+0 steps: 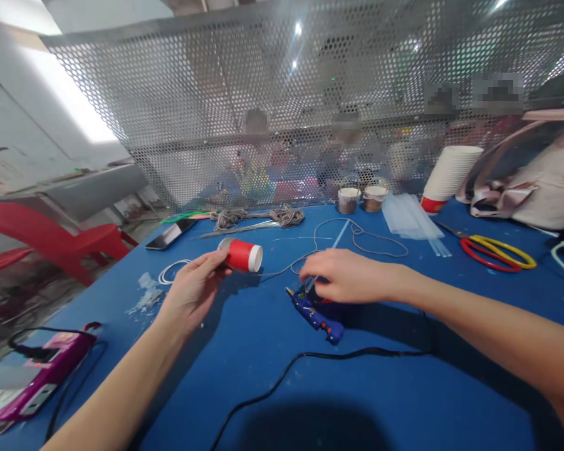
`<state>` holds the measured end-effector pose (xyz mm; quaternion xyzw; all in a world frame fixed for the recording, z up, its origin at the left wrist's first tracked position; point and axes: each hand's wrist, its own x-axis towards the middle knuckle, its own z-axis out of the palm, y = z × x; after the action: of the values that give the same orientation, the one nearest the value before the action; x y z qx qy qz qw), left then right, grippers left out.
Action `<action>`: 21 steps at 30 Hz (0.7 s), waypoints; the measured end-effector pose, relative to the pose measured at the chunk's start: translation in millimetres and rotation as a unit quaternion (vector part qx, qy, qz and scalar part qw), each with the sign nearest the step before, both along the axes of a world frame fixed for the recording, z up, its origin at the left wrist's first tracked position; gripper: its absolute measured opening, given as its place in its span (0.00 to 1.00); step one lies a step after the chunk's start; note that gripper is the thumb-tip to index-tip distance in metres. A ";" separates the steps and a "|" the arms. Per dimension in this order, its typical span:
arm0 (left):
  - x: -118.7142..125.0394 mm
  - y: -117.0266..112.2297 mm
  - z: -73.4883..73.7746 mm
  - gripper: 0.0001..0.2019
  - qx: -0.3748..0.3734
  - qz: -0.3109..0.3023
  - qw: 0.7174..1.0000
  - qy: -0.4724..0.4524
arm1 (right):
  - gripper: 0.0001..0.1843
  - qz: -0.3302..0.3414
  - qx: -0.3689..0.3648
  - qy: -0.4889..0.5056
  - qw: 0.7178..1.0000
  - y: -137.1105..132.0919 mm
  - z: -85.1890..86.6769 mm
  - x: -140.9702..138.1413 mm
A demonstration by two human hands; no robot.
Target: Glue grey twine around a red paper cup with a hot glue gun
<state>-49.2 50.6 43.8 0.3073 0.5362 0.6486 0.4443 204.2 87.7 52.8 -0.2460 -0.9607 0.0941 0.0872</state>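
My left hand (195,285) grips a small red paper cup (241,255) by its left end. The cup lies sideways above the table, its white end facing right. My right hand (341,275) is bent over a blue glue gun (314,316), with the fingers curled down at its upper side. What those fingers hold is hidden. The gun rests on the table, its nozzle pointing left. A clear glue stick (342,233) sticks up behind the right hand. Thin grey cord (380,252) loops on the table beyond that hand.
Along the back lie a phone (170,233), bundles of grey cord (286,216), two small tubs (348,200), clear glue sticks (408,216) and stacked paper cups (451,172). Scissors (496,252) lie right. A black cable (282,369) crosses the front; a purple power strip (51,369) sits left.
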 end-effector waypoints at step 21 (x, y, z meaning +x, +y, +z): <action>5.9 -11.6 -13.5 0.07 0.100 -0.058 0.985 0.129 | 0.02 -0.045 -0.137 0.345 0.927 -38.9 -28.3 3.8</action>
<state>-43.3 39.0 30.3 0.4616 0.5029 0.6269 0.3754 208.0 48.7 24.6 -0.2513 -0.8369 0.3002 0.3825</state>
